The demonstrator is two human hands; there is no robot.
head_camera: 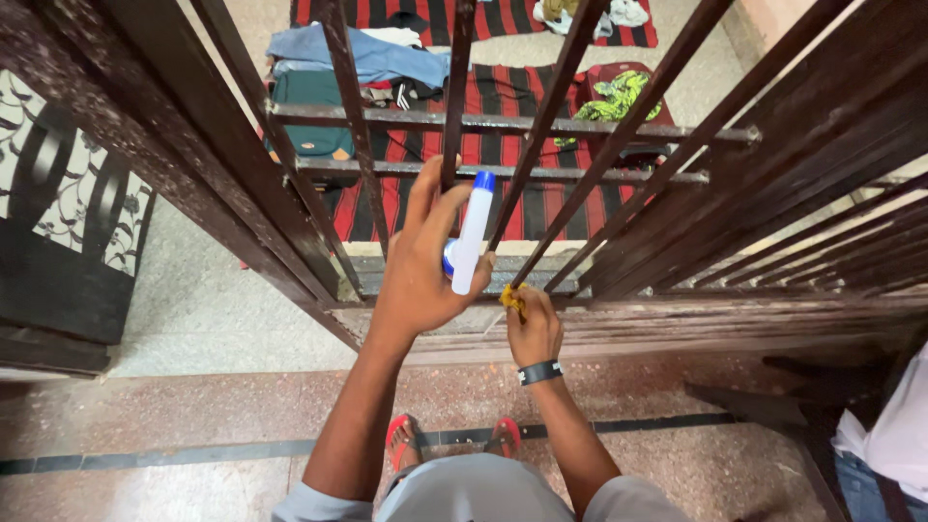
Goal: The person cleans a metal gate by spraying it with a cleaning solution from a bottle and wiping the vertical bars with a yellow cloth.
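My left hand grips a white spray bottle with a blue cap, held up close to the dark metal bars of a gate. My right hand, with a black band on its wrist, pinches a small yellow cloth against the foot of one bar, just right of the bottle. Both hands are side by side at the gate's lower rail.
Beyond the bars lie a red-and-black striped mat, a blue garment, a teal bag and a green patterned cloth. My feet in red sandals stand on a speckled floor. Another person's white sleeve shows at the right edge.
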